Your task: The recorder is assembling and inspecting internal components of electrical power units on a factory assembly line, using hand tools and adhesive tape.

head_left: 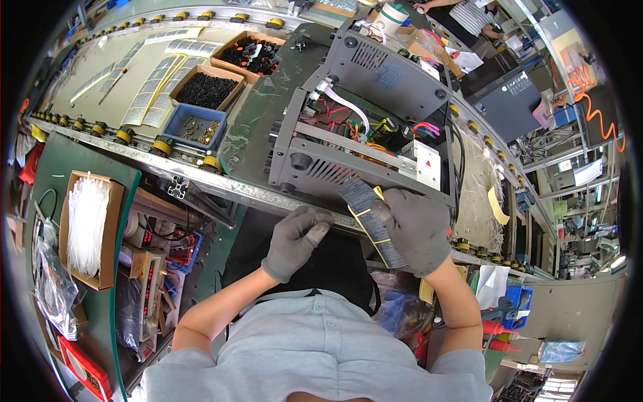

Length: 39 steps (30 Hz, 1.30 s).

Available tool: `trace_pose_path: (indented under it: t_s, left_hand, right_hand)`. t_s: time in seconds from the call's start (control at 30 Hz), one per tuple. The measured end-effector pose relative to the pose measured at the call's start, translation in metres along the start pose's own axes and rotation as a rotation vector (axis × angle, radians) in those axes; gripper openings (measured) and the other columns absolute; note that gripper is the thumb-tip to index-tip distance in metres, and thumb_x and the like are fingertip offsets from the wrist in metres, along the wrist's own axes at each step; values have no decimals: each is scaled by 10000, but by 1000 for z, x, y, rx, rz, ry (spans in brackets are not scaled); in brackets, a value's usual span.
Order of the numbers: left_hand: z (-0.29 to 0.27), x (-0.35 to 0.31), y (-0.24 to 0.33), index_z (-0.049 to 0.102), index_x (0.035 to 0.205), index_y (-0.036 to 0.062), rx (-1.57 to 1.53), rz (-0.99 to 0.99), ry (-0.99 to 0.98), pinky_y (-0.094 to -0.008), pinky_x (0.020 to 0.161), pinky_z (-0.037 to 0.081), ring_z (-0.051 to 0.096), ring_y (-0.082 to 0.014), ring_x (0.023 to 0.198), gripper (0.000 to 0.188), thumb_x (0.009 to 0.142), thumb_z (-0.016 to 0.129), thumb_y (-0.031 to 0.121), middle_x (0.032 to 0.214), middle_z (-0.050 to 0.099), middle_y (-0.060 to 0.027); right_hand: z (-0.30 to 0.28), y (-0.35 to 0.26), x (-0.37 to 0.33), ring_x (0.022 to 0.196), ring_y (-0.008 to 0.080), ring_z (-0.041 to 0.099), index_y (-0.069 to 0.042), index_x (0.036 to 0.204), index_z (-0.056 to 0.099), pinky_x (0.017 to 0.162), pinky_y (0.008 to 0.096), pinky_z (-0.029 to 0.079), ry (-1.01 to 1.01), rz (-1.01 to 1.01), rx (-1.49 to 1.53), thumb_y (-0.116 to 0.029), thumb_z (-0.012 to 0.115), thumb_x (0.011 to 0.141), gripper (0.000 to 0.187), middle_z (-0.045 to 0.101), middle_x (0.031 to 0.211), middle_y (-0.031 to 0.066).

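My right hand [418, 231], in a grey work glove, grips a strip of dark labels [367, 216] with yellowish backing showing between them. The strip hangs down in front of an electronic unit with a dark grey metal case [328, 171]. My left hand [296, 244], gloved the same way, is held left of the strip with its fingers curled and the thumb near them. Whether anything small is in it cannot be made out. The unit lies with its inside exposed: coloured wires, a white ribbon cable [348, 107] and circuit parts show.
Left of the unit stand a blue bin of brass-coloured parts [194, 126], a box of black screws [206, 90] and label sheets [151, 87]. White cable ties [89, 221] fill a box on the side table. A roller rail [254, 194] runs along the near edge. A person [469, 20] works beyond.
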<state>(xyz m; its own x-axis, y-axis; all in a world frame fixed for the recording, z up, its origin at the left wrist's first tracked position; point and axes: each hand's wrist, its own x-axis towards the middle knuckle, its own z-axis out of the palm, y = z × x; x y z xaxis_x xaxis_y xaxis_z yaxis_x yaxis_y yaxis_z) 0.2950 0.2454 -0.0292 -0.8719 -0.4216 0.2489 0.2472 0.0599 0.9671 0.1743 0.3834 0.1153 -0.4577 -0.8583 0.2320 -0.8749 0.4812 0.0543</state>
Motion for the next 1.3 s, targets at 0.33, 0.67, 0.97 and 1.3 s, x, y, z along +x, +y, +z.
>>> trace_pose_path:
  t_s: [0.33,0.67,0.97,1.3]
  left_hand:
    - [5,9,16,640,983,-9,-36,41,-34,-309,777,439,553,-221,826,215,883,588,174,889,607,-110]
    - [11,15,21,630,976,-19,-19,78,-56,-301,794,449,570,-216,856,196,871,598,143,915,613,-110]
    - [18,24,24,630,993,-21,-24,123,-72,-300,801,454,579,-215,889,192,867,591,119,961,615,-116]
    - [24,30,23,629,1014,-9,-13,150,-51,-312,840,458,586,-241,944,206,850,601,112,996,608,-132]
  right_hand:
    - [-2,4,-2,562,313,558,-63,795,582,521,396,413,0,28,-25,-228,643,807,176,561,625,121]
    - [-1,7,-3,546,305,554,-67,804,581,512,396,409,4,11,-16,-231,641,813,174,550,609,119]
    - [-2,6,-2,529,300,554,-72,800,581,498,396,408,-29,36,-47,-263,629,828,199,552,598,112]
    - [-2,6,-1,524,295,560,-72,801,582,494,389,413,-19,35,-60,-257,631,827,194,550,585,111]
